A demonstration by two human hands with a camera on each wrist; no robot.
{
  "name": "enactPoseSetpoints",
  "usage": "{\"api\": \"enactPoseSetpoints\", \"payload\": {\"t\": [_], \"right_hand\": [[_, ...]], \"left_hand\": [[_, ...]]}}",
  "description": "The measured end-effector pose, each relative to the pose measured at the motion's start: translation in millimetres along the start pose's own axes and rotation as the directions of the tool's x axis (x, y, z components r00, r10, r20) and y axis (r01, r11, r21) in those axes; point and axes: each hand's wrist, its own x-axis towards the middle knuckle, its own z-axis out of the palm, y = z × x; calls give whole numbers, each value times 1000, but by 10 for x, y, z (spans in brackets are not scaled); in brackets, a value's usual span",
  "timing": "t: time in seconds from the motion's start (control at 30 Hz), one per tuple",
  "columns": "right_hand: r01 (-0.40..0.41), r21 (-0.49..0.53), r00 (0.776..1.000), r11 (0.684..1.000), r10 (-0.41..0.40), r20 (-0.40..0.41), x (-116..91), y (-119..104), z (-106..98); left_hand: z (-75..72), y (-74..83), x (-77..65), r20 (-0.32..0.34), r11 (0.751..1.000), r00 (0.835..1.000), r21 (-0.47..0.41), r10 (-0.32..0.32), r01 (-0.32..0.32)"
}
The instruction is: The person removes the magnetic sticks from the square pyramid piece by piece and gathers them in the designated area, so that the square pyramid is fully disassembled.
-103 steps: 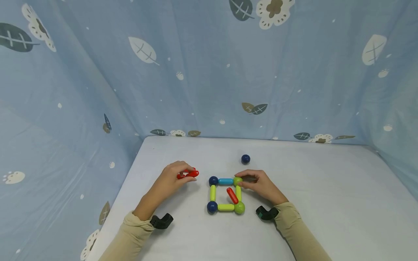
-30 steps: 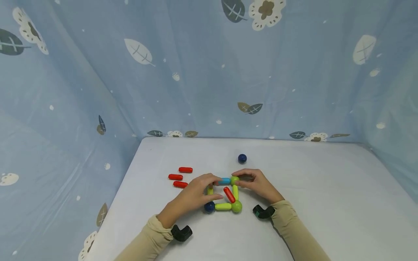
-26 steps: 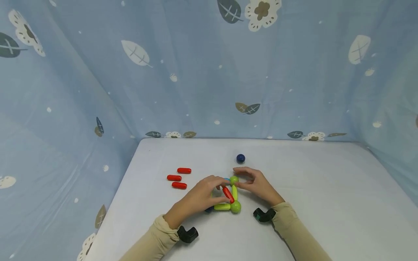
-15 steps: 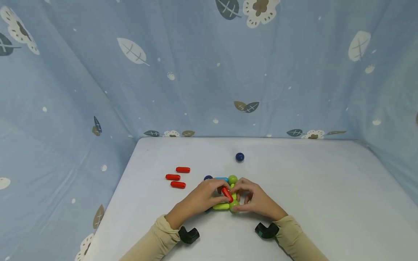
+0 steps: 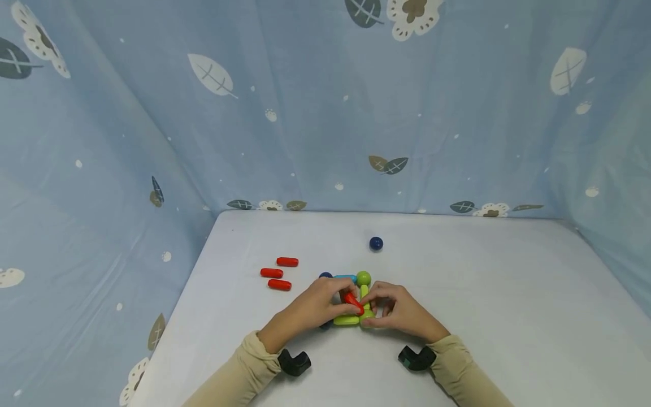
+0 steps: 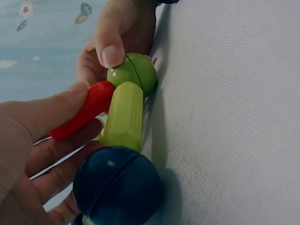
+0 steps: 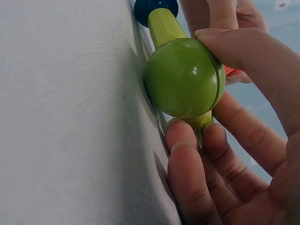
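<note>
My left hand (image 5: 315, 305) pinches a red toy rod (image 6: 89, 110) between thumb and fingers, and the rod's end meets the near right green ball (image 7: 180, 79). That ball is gripped by my right hand (image 5: 399, 311), thumb on top and fingers round its far side. It forms one corner of a square of balls and rods lying on the table. A yellow-green rod (image 6: 124, 117) runs from it to a navy ball (image 6: 117, 185) at the near left corner. A blue rod (image 5: 346, 278) and another green ball (image 5: 363, 278) make up the far side.
Three loose red rods (image 5: 280, 285) lie left of the square on the white table (image 5: 483, 294). A single navy ball (image 5: 376, 243) sits behind it. A blue patterned curtain (image 5: 305, 113) hangs along the back and sides.
My left hand has laid three red rods down at the left, then moved right and taken hold of the red rod at the square. My right hand has shifted from the far green ball to the near one.
</note>
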Motion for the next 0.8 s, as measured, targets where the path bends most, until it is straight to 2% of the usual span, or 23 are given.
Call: {"api": "enactPoseSetpoints", "payload": {"t": [0.27, 0.37, 0.53, 0.63, 0.8], "right_hand": [[-66, -28, 998, 997, 66, 4, 5, -27, 5], [-80, -31, 997, 996, 80, 12, 11, -28, 4], [-94, -35, 995, 995, 95, 31, 13, 1, -18], [-111, -33, 993, 993, 112, 35, 8, 9, -22], [-119, -22, 992, 993, 120, 36, 2, -11, -23]], "left_hand": [[-63, 32, -15, 17, 1000, 1000, 23, -21, 20], [-104, 17, -24, -16, 1000, 1000, 5, -26, 26], [-375, 16, -76, -135, 997, 988, -45, -74, 68], [-540, 31, -139, -174, 991, 976, -53, -128, 121], [-685, 16, -239, -211, 984, 961, -37, -178, 174]]}}
